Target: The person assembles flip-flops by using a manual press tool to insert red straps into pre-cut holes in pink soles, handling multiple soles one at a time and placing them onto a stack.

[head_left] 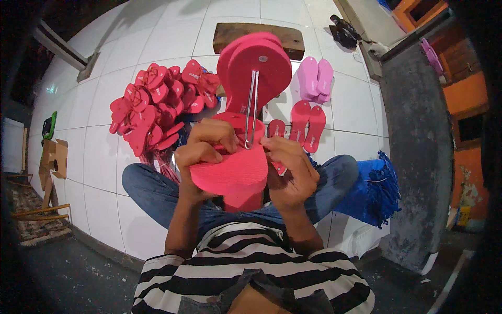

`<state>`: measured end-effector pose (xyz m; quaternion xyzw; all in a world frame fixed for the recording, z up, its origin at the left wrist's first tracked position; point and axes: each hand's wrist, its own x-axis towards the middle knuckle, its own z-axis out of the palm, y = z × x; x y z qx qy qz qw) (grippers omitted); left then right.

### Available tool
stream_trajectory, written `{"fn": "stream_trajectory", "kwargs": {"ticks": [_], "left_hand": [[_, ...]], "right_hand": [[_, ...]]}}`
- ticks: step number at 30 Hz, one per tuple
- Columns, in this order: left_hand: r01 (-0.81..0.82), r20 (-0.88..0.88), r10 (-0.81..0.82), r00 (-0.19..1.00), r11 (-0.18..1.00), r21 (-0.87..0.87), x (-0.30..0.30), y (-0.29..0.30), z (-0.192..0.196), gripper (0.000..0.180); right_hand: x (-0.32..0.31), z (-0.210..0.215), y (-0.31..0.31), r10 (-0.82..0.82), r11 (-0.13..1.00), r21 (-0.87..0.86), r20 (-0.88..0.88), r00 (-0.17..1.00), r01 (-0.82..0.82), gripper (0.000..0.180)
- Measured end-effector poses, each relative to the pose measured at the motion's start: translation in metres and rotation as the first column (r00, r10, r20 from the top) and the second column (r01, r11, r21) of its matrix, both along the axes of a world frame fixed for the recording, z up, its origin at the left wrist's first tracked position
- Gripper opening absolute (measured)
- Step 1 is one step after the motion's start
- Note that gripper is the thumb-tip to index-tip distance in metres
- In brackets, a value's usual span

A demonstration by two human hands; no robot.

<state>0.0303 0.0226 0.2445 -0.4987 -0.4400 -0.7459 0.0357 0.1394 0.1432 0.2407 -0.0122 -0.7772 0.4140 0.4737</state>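
Note:
A red flip-flop sole [230, 175] with a textured underside is held up in front of me, tilted. My left hand [201, 149] grips its left side with curled fingers. My right hand [293, 172] pinches its right edge, close to a long metal rod tool [254, 104]. The tool's lower end meets the sole between my hands; whether a strap is caught there I cannot make out. Just beyond, large red soles [256, 65] stand stacked and slanted against a wooden block [290, 42].
Left lies a heap of red flip-flops [151, 112]. Lilac soles [316, 78] and a red pair [307, 125] rest on the right. Blue straps [374, 191] are bundled beside my knee. A cardboard box [55, 159] is far left; a grey ledge [410, 141] borders the right.

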Motion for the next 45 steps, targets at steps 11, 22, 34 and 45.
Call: {"fn": "stream_trajectory", "kwargs": {"ticks": [11, 22, 34, 45], "left_hand": [[-0.431, -0.100, 0.442, 0.891, 0.755, -0.494, -0.010, 0.010, 0.053, 0.063], [-0.031, 0.286, 0.139, 0.948, 0.935, -0.352, -0.007, 0.015, 0.043, 0.050], [-0.718, -0.250, 0.674, 0.696, 0.652, -0.243, -0.065, 0.045, 0.005, 0.068], [-0.476, -0.666, -0.121, 0.736, 0.608, -0.636, 0.003, -0.040, -0.048, 0.023]], "right_hand": [[-0.005, 0.022, -0.017, -0.149, 0.985, -0.053, 0.195, 0.969, 0.162, 0.020], [-0.008, 0.019, -0.012, -0.008, 0.899, -0.432, 0.166, 0.986, 0.080, 0.012], [-0.065, 0.014, 0.030, -0.237, 0.927, -0.196, 0.358, 0.903, 0.321, 0.018], [0.037, -0.119, -0.035, 0.720, 0.635, -0.752, 0.491, 0.491, -0.180, 0.018]]}}
